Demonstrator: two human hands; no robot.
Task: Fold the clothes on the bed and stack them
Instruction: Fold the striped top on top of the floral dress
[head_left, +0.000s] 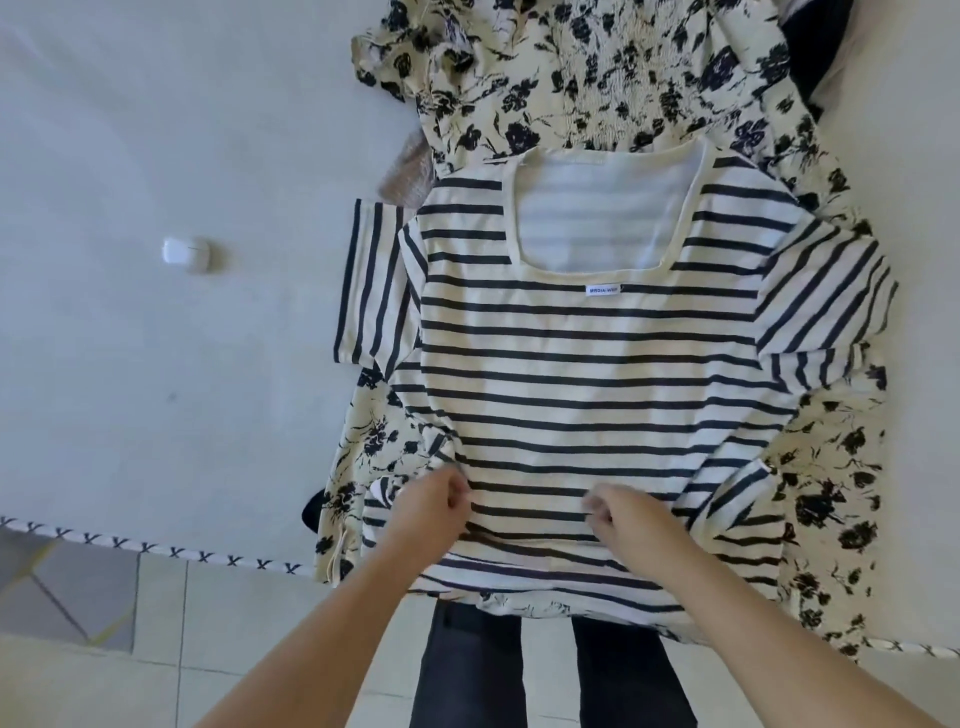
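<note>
Pale bed sheet (156, 364) fills frame left, a small white case (186, 254) lying on it. Striped top (587, 374) lies centre, flat over a floral garment (597, 78) it largely hides. Left hand (434, 506) and right hand (626, 512) each pinch its lower fabric; fingertips obscured.

Your striped top (587, 374): cream with dark navy stripes. Under it, floral garment (597, 67): pale yellow, black flower print. Left of the top, white earbud case (186, 253) on your white bed (156, 156).
</note>
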